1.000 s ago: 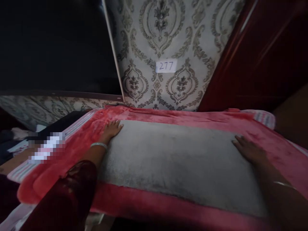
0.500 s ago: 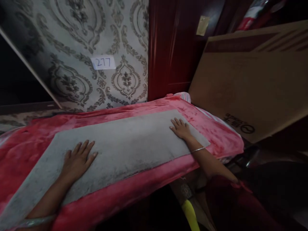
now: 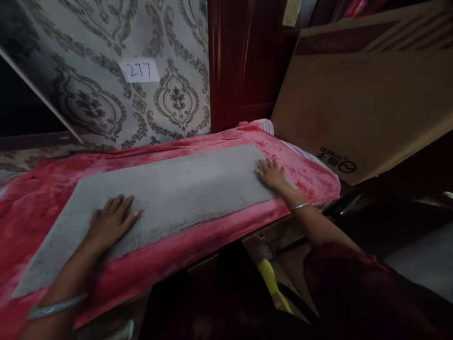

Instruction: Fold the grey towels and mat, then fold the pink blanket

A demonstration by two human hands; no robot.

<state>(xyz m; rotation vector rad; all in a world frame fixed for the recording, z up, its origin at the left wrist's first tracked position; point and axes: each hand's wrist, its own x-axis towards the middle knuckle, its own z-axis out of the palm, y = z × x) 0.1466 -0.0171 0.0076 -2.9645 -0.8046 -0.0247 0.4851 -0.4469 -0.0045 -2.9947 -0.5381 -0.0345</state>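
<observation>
A long grey cloth (image 3: pixel 191 189) lies flat across a pink-red plush blanket (image 3: pixel 148 269) that covers a table-like surface. Spread out on the cloth's left part is my left hand (image 3: pixel 109 222), palm down with its fingers apart. My right hand (image 3: pixel 272 174) rests palm down at the cloth's right end, fingers stretched toward the far side. That hand and forearm hide part of the cloth's right edge. Neither hand grips anything.
A large cardboard box (image 3: pixel 354 104) leans at the right, before a dark red wooden panel (image 3: pixel 240 71). Patterned wallpaper with a paper marked 277 (image 3: pixel 139 71) stands behind. A dark screen-like panel (image 3: pixel 28 104) is at left; a yellow object (image 3: pixel 271 278) shows below.
The view has shifted, so the surroundings sit higher in the picture. My right hand has moved toward the cloth's right edge. My left hand stays flat on the left part.
</observation>
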